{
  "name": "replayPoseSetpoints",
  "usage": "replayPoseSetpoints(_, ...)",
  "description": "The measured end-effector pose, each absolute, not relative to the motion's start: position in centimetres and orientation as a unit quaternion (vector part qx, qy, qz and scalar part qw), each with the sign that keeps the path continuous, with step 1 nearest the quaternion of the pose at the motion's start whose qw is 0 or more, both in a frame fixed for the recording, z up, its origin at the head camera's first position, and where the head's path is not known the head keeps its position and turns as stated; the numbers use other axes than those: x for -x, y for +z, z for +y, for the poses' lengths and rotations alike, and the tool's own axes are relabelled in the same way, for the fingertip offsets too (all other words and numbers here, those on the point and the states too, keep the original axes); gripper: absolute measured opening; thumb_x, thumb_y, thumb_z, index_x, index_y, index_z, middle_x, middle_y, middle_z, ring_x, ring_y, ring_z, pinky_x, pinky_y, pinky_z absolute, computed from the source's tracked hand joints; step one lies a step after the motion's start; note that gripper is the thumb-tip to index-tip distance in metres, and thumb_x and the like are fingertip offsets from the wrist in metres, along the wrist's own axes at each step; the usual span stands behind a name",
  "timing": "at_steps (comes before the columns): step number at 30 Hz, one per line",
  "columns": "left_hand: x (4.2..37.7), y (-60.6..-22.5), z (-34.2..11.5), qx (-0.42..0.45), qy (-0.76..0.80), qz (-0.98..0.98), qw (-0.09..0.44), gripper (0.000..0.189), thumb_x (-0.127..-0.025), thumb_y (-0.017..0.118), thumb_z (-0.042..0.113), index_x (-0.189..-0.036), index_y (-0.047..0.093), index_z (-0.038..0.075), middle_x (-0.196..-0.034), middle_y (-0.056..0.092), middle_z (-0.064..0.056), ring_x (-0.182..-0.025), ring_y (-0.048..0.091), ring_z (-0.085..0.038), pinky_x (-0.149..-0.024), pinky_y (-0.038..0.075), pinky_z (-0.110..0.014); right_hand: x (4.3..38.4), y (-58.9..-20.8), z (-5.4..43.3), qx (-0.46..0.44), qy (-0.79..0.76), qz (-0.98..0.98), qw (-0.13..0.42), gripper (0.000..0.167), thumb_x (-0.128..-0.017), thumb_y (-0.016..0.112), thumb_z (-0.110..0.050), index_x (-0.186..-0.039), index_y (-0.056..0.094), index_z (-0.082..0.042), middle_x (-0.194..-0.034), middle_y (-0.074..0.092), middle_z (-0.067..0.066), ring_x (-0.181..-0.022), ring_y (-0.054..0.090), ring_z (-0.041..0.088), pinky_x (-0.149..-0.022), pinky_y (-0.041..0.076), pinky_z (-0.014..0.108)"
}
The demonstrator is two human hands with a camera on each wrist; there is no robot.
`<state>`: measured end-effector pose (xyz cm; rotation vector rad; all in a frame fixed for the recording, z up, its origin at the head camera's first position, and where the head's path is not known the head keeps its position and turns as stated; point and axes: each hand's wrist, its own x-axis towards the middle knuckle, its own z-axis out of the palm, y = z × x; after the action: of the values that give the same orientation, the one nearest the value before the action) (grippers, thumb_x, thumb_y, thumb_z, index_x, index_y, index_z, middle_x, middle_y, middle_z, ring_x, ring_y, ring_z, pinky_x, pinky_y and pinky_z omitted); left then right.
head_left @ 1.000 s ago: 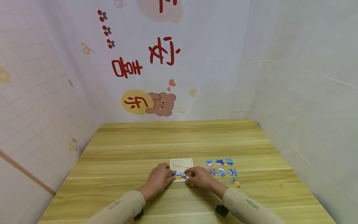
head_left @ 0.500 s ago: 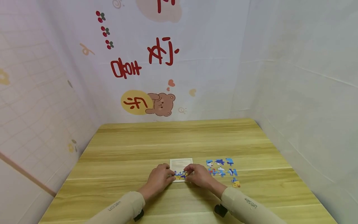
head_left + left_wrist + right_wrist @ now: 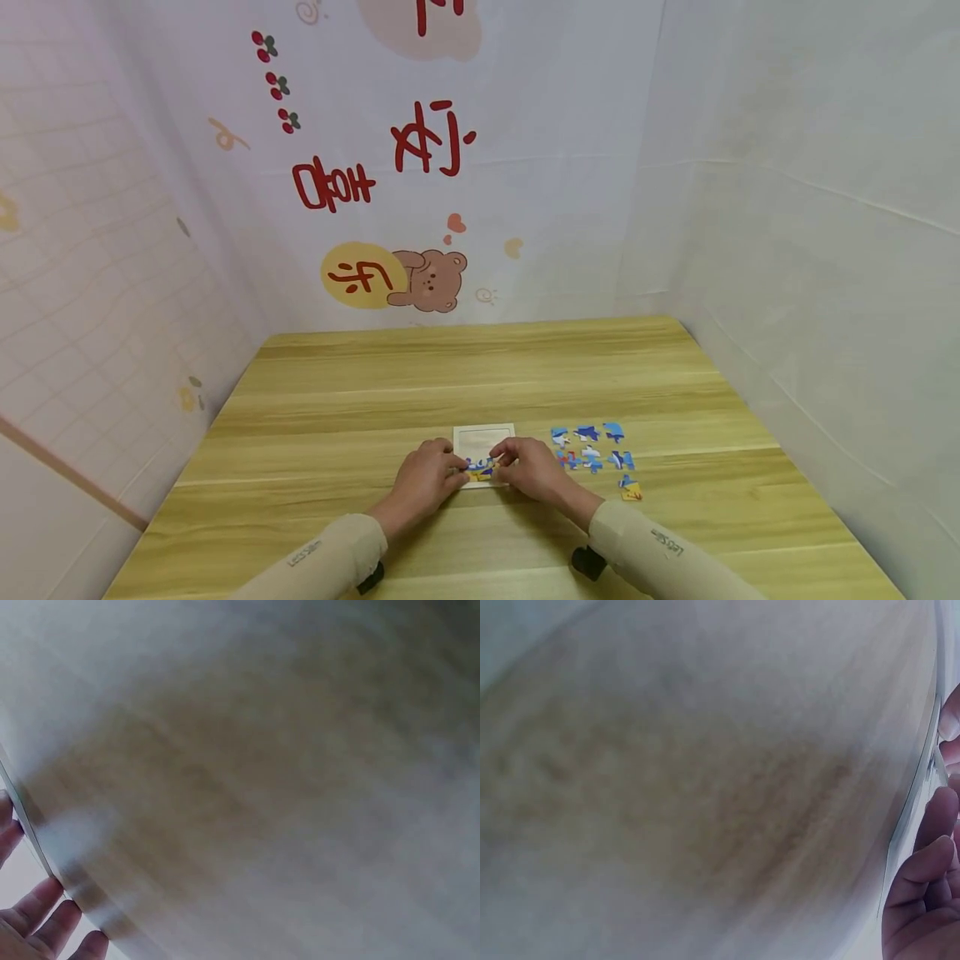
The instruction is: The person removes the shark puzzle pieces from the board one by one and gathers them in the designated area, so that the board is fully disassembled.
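Observation:
A small white puzzle tray (image 3: 483,437) lies on the table in the head view, with blue, white and yellow puzzle pieces (image 3: 480,469) along its near side. My left hand (image 3: 424,478) rests at the tray's left edge, thumb and forefinger touching it near these pieces. In the left wrist view, the other left fingers (image 3: 54,921) reach down, extended and spread. At the near right part of the tray, my right hand (image 3: 534,472) pinches a puzzle piece (image 3: 496,464) between thumb and forefinger, mostly covered by the fingers. Only the right fingers (image 3: 922,881) show at the right wrist view's edge.
Right of the tray lie several loose puzzle pieces (image 3: 592,459) in rough rows, close beside my right hand. One yellow-cornered piece (image 3: 632,489) sits nearest me. The wooden table (image 3: 360,383) meets a white curtain (image 3: 570,250) at the back and sides.
My right hand's fingers have drawn in slightly around the piece at the tray's near right. The left hand stays in place at the tray; the head view has shifted a little.

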<state>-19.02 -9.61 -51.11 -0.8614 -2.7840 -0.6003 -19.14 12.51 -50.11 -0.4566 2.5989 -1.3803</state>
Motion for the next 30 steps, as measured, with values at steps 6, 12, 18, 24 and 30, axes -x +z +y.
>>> replayPoseSetpoints(6, 18.9, -50.9, -9.5, 0.284, -0.204, -0.934, 0.076, 0.017, -0.087, 0.076, 0.023, -0.098, 0.08, 0.01, -0.1, 0.063, -0.007, -0.088, 0.058, -0.022, -0.071, 0.049, -0.04, 19.1, -50.1, 12.4, 0.152, -0.46, 0.87, 0.089, 0.027, -0.08, 0.08, -0.008, -0.104, 0.069, -0.004, -0.076, 0.063, -0.004, -0.055, 0.062, 0.012, -0.051, 0.046, 0.024)
replayPoseSetpoints(12, 19.0, -50.8, -9.5, 0.286, -0.205, -0.933, 0.075, 0.016, -0.087, 0.076, 0.022, -0.098, 0.08, 0.01, -0.1, 0.063, -0.007, -0.088, 0.058, -0.022, -0.071, 0.049, -0.041, 19.2, -50.2, 12.4, 0.155, -0.461, 0.87, 0.082, 0.026, -0.079, 0.08, -0.006, -0.101, 0.068, -0.005, -0.074, 0.062, -0.005, -0.052, 0.059, 0.011, -0.049, 0.044, 0.023)
replayPoseSetpoints(18, 19.0, -50.8, -9.5, 0.287, -0.204, -0.933, 0.075, 0.016, -0.088, 0.075, 0.022, -0.099, 0.08, 0.011, -0.1, 0.063, -0.007, -0.088, 0.058, -0.022, -0.071, 0.049, -0.04, 19.0, -50.1, 12.9, 0.155, -0.458, 0.873, 0.072, 0.025, -0.078, 0.081, -0.007, -0.101, 0.069, -0.007, -0.076, 0.063, -0.006, -0.058, 0.058, 0.008, -0.054, 0.044, 0.023)
replayPoseSetpoints(24, 18.8, -50.8, -9.5, 0.284, -0.205, -0.933, 0.08, 0.016, -0.088, 0.076, 0.023, -0.099, 0.08, 0.011, -0.099, 0.063, -0.006, -0.087, 0.057, -0.022, -0.069, 0.048, -0.04, 18.4, -49.8, 14.3, 0.151, -0.468, 0.867, 0.084, 0.025, -0.08, 0.08, -0.007, -0.102, 0.069, -0.006, -0.079, 0.062, -0.003, -0.064, 0.055, 0.009, -0.056, 0.044, 0.024)
replayPoseSetpoints(30, 18.8, -50.8, -9.6, 0.279, -0.208, -0.935, 0.075, 0.016, -0.089, 0.075, 0.023, -0.1, 0.08, 0.012, -0.101, 0.063, -0.006, -0.089, 0.057, -0.022, -0.07, 0.048, -0.041, 17.6, -49.7, 16.4, 0.152, -0.478, 0.86, 0.093, 0.027, -0.081, 0.079, -0.006, -0.105, 0.068, -0.004, -0.082, 0.061, -0.001, -0.063, 0.059, 0.013, -0.054, 0.049, 0.026)
